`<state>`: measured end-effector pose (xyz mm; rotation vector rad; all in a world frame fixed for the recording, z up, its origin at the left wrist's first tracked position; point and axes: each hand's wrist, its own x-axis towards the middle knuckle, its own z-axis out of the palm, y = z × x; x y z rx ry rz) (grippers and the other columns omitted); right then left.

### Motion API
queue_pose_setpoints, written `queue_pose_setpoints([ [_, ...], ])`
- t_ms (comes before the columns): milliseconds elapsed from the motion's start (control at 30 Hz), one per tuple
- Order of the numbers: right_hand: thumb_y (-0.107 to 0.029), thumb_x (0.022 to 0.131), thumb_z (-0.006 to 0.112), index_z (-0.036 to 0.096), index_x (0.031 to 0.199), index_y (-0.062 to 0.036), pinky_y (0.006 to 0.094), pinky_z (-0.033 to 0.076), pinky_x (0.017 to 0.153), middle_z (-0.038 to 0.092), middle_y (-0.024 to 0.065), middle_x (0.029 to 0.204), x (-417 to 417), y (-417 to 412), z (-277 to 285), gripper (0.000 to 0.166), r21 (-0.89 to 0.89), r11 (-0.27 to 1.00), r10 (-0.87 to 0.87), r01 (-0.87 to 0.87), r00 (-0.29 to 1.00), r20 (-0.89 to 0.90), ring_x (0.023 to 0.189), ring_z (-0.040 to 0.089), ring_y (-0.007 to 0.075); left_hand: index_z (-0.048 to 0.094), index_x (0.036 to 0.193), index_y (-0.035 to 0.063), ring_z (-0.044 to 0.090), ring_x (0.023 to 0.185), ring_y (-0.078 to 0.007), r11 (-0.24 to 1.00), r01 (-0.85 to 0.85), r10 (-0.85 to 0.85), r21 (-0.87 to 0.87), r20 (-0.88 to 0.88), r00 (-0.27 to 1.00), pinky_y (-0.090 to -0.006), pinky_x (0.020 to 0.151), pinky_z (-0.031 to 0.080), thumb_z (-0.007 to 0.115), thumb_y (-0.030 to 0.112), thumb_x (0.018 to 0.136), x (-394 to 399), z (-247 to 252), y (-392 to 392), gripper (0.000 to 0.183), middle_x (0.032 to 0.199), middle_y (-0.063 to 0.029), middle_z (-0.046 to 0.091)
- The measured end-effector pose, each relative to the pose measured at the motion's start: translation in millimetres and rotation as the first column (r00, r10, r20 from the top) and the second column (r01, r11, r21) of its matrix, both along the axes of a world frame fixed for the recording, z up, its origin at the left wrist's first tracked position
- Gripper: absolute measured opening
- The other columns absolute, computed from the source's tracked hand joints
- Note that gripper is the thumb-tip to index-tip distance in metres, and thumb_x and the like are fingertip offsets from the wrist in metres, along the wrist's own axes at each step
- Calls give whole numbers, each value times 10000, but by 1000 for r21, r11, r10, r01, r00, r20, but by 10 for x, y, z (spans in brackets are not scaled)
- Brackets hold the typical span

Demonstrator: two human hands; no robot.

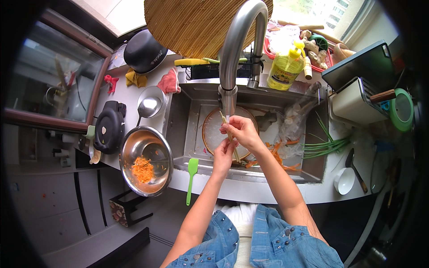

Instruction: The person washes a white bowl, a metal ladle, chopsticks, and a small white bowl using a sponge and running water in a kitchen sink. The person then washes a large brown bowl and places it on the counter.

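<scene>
My right hand grips the upper part of a pair of light wooden chopsticks over the stainless steel sink. Lower down the same chopsticks, my left hand has its fingers closed around them. Both hands are just under the spout of the steel faucet, where a short pale streak looks like running water. Beneath the hands, in the basin, lies a round brown-rimmed tray or plate, partly hidden by them. Orange peelings and a clear plastic bag lie to its right.
Left of the sink are a steel bowl holding shredded carrot, a green spatula and a ladle. Green onions overhang the right rim, near a white bowl. A yellow soap bottle stands behind.
</scene>
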<state>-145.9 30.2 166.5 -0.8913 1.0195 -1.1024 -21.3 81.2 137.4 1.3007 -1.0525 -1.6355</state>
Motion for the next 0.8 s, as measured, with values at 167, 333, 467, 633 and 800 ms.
queue_pose_setpoints([
  [167, -96, 901, 625, 643, 986, 15, 250, 516, 758, 689, 71, 917, -87, 52, 89, 141, -106, 988, -110, 116, 992, 57, 840, 635, 106, 646, 1067, 14, 666, 866, -190, 952, -2, 89, -307, 269, 959, -322, 764, 504, 599, 131, 907, -77, 3, -307, 203, 940, -138, 699],
  [333, -92, 902, 620, 660, 1029, 23, 246, 507, 778, 692, 59, 946, -108, 94, 15, 175, -157, 985, -78, 74, 997, -19, 858, 621, 95, 651, 1051, -7, 663, 847, -138, 932, 66, 117, -357, 468, 876, -266, 759, 506, 592, 44, 893, -86, 176, -273, 177, 899, -106, 707],
  [467, -107, 906, 617, 659, 1080, 18, 250, 499, 805, 690, 61, 987, -95, 75, 45, 218, -175, 984, -42, 24, 994, -97, 900, 611, 95, 660, 1037, 10, 665, 811, -125, 911, 17, 181, -412, 435, 882, -270, 716, 509, 600, 35, 884, -65, 151, -319, 166, 871, -94, 708],
  [633, -145, 939, 579, 549, 1244, 30, 263, 459, 911, 637, 99, 1143, -267, 32, 41, 353, -85, 961, -255, 262, 963, 83, 1053, 583, 139, 675, 1006, 27, 651, 765, -131, 916, 42, 161, -400, 462, 872, -268, 675, 502, 635, 89, 880, -95, 180, -357, 146, 845, -91, 700],
  [800, -111, 943, 533, 459, 1238, 20, 298, 427, 913, 566, 113, 1187, -818, -253, -91, 331, 310, 816, -577, 488, 653, 491, 1127, 542, 203, 680, 972, 8, 576, 749, -50, 926, 15, 154, -377, 414, 897, -223, 675, 470, 634, 105, 898, -146, 220, -402, 130, 813, -12, 669],
])
